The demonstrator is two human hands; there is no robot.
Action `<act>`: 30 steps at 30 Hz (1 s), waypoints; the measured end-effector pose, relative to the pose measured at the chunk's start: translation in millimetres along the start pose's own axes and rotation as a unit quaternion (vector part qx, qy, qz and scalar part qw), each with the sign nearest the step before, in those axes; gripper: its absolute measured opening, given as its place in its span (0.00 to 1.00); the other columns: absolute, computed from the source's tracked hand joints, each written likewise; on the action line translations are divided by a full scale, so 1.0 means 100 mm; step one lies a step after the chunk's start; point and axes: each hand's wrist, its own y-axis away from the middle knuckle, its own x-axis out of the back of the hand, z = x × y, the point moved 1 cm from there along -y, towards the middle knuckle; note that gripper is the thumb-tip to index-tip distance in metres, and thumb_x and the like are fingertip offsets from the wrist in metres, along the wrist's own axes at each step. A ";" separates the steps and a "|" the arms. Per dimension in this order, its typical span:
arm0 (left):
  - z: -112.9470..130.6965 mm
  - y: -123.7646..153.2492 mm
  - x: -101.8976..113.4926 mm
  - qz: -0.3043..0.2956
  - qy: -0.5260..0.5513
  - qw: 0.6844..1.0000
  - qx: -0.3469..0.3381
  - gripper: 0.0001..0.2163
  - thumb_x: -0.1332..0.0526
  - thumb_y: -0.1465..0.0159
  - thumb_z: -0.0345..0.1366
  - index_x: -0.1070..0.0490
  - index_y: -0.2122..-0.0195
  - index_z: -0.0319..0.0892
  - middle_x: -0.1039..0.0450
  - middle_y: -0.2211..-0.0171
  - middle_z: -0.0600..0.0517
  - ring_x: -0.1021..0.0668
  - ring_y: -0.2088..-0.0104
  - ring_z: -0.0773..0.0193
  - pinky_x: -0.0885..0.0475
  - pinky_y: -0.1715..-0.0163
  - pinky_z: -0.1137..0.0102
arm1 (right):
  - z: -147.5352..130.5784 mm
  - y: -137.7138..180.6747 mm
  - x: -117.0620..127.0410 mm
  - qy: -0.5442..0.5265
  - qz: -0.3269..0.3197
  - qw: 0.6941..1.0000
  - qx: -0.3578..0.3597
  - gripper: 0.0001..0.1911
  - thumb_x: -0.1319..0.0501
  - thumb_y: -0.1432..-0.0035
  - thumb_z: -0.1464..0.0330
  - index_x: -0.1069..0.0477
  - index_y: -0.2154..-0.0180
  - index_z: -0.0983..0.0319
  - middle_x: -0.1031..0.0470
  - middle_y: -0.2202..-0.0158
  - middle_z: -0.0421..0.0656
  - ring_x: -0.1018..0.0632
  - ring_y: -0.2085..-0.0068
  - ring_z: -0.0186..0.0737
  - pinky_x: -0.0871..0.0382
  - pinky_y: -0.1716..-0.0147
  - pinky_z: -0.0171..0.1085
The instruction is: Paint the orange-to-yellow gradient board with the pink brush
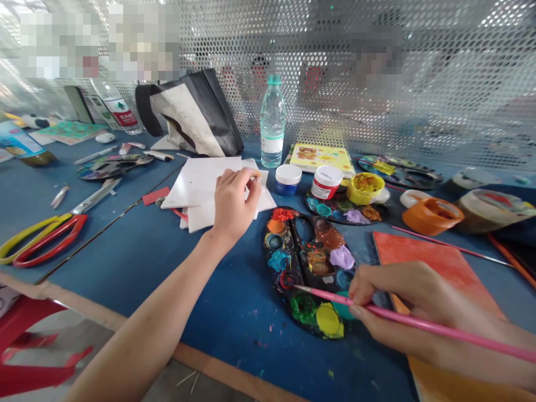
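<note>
My right hand (402,304) grips a pink paintbrush (389,314). The brush tip is at a dark red well of the black paint palette (298,245), which holds several colours. Under that hand lies a canvas (435,268) painted red and orange, partly covered by the hand. My left hand (237,195) is closed in a pinch above white sheets (201,181); something small and pale may be at its fingertips, too small to name. Just right of the sheets stands a white-lidded blue paint jar (287,180).
A clear water bottle (273,125) stands behind the sheets. A red paint jar (326,182), an open yellow jar (365,187) and an open orange jar (433,215) line the back right. Scissors (46,237) lie at left, a black-and-white bag (192,114) behind.
</note>
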 end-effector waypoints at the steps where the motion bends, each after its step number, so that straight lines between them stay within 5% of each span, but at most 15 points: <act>1: 0.00 0.00 0.00 0.000 0.001 1.000 -0.001 0.05 0.45 0.36 0.30 0.30 0.66 0.45 0.27 0.74 0.55 0.28 0.67 0.61 0.34 0.61 0.67 | 0.00 0.00 0.00 0.003 0.005 1.000 -0.006 0.08 0.42 0.44 0.69 0.29 0.75 0.57 0.29 0.80 0.36 0.34 0.81 0.30 0.43 0.83 0.31; 30: -0.01 0.01 -0.03 0.020 0.001 0.999 -0.029 0.05 0.45 0.36 0.30 0.30 0.66 0.45 0.27 0.75 0.54 0.27 0.68 0.60 0.33 0.63 0.65 | 0.03 0.05 -0.01 0.047 0.030 0.998 0.026 0.11 0.45 0.39 0.67 0.31 0.74 0.58 0.29 0.79 0.34 0.32 0.79 0.29 0.40 0.81 0.29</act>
